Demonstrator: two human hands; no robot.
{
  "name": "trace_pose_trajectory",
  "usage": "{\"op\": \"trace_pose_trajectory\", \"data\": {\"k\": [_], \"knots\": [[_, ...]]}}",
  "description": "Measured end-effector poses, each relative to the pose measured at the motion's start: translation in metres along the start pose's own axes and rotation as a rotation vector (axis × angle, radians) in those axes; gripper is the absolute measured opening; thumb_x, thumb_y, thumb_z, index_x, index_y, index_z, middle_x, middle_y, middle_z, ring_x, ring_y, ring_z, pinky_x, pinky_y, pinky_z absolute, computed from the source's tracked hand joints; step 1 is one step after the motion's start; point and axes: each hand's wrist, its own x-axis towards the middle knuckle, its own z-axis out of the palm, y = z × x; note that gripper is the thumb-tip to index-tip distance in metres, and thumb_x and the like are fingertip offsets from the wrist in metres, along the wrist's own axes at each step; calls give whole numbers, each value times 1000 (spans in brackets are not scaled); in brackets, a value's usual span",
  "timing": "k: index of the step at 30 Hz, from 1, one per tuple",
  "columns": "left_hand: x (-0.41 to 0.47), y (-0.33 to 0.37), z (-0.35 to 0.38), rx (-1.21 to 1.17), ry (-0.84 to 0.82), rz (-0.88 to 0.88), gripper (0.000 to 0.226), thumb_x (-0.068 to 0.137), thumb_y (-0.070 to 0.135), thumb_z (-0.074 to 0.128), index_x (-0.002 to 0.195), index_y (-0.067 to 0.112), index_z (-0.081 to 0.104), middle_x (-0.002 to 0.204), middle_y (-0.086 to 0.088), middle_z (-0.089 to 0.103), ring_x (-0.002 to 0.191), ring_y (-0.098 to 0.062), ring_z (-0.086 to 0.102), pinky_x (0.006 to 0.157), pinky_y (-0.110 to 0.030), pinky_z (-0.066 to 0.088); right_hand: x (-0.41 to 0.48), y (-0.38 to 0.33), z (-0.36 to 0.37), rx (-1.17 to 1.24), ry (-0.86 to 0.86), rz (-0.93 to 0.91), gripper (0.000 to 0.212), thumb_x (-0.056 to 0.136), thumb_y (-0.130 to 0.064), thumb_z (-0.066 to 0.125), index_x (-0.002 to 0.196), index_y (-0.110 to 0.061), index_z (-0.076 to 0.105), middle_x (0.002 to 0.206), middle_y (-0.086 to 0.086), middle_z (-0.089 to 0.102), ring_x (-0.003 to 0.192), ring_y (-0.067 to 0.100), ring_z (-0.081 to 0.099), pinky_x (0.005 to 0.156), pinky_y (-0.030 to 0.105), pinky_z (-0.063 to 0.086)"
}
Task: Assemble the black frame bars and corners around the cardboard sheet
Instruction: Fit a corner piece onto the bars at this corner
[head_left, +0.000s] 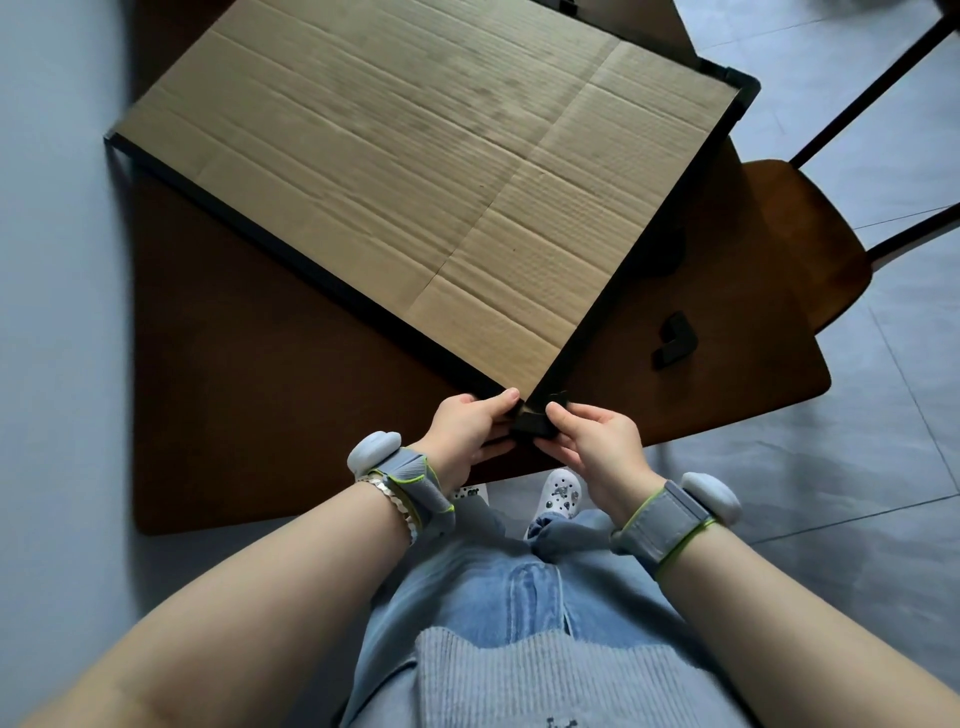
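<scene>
1. Where the two near frame bars meet at the cardboard sheet's nearest point, both hands close on a black corner piece.
2. On its left side the left hand pinches it, thumb on top by the bar end and fingers curled beneath.
3. From the right, the right hand grips the same piece between thumb and fingers.
4. Turned like a diamond, the sheet lies flat on a dark brown table, its far edge running out of view.
5. One black bar lines the near-left edge and another bar lines the near-right edge.
6. At the far right, a fitted corner already caps the sheet.
7. A loose corner piece rests on the table to the right, apart from the frame.
8. Beyond the table's right side stands a wooden chair on a grey tiled floor.
9. Each wrist wears a grey strap carrying a pale pod.
</scene>
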Motion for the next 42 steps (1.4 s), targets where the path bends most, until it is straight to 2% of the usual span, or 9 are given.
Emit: {"op": "trace_pose_trajectory", "data": {"k": [3,5,12,23,27,29,32,35,42], "knots": [[-1,0,1,-25,10,-1,13,91,15,60,95,10,49,84,-5,62,77,-16,62,76,-33,52,-2,-5,8,-14,77,23,5,87,2,60,85,4,56,83,14,57,85,29,60,50,19,54],[-1,1,2,-45,16,-6,21,90,14,61,106,8,48,85,-6,62,78,-16,62,73,-33,53,0,-5,12,-74,98,-24,13,87,3,60,98,9,57,76,9,54,82,27,59,50,18,54],[-1,6,1,-10,6,-77,15,93,17,56,79,11,55,76,-6,58,72,-14,57,67,-24,50,4,2,7,-257,36,-187,29,87,2,59,112,15,55,73,5,60,79,22,61,58,21,56],[-3,10,0,27,-29,-127,13,93,19,55,82,13,56,80,-4,60,75,-13,59,68,-24,49,3,-13,0,-277,-90,-114,30,88,4,57,115,14,52,77,8,58,82,25,61,62,30,58],[-4,12,-1,26,-25,-131,10,92,20,57,84,15,56,83,-2,61,77,-12,60,66,-24,48,4,-11,3,-57,-65,37,4,88,2,58,87,1,54,87,16,60,85,29,63,58,28,57],[-5,12,0,11,-16,-133,12,92,19,57,82,14,55,81,-3,60,75,-13,59,66,-24,48,5,-9,2,1,-61,54,13,88,2,58,78,-5,52,84,15,61,77,25,63,57,27,57],[-5,12,1,-8,-4,-132,14,93,18,56,80,13,55,79,-5,59,75,-14,58,68,-23,49,5,-4,0,-33,-104,-23,3,90,2,55,92,3,57,84,13,62,77,22,63,59,27,58],[-5,14,2,-19,6,-134,15,92,20,57,79,13,56,79,-6,59,76,-14,57,67,-23,49,7,3,-1,-86,-122,-125,26,92,1,51,116,11,51,86,11,64,82,18,63,64,25,59],[-5,17,0,26,17,-128,14,89,19,60,76,16,59,77,1,62,76,-12,60,72,-26,48,3,9,6,54,-90,-114,27,93,-4,52,117,9,51,92,14,64,99,29,62,70,28,59]]}}
